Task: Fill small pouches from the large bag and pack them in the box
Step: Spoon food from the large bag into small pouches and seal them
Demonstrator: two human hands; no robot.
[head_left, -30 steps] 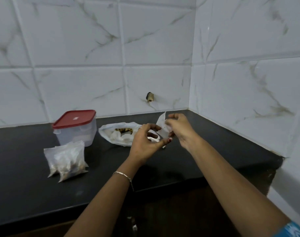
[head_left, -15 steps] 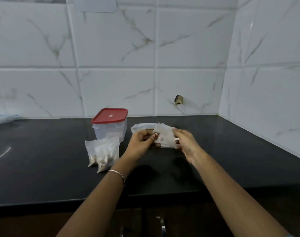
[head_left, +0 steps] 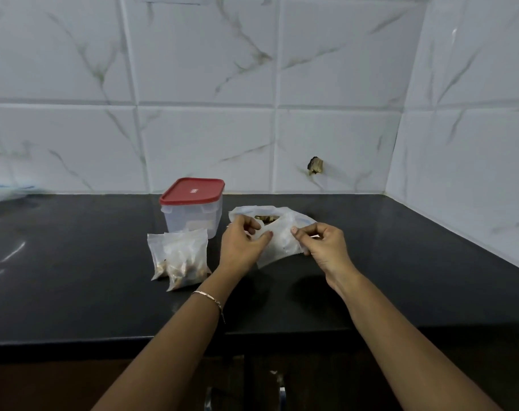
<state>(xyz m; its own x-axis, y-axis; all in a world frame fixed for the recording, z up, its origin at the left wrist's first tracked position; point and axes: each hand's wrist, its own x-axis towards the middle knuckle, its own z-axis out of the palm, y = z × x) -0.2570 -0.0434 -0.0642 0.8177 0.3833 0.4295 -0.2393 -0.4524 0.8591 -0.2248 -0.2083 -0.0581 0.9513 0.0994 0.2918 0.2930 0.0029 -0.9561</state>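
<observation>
A small clear pouch [head_left: 282, 243] is stretched between both hands above the black counter. My left hand [head_left: 242, 247] pinches its left edge and my right hand [head_left: 322, 247] pinches its right edge. Behind them lies the large clear bag [head_left: 252, 212], open, with brown pieces showing inside. Two filled small pouches [head_left: 181, 259] lie to the left, holding brown pieces. The clear plastic box [head_left: 193, 215] with its red lid on stands behind them.
The black counter [head_left: 74, 277] runs left to right and meets white marble-look tiled walls at the back and right. A pale object [head_left: 3, 192] lies at the far left edge. The counter's front edge [head_left: 104, 341] is near my forearms.
The view has swung left and pulled back. The pouch was first held up near the large bag; now both hands hold it lower, spread wide between them.
</observation>
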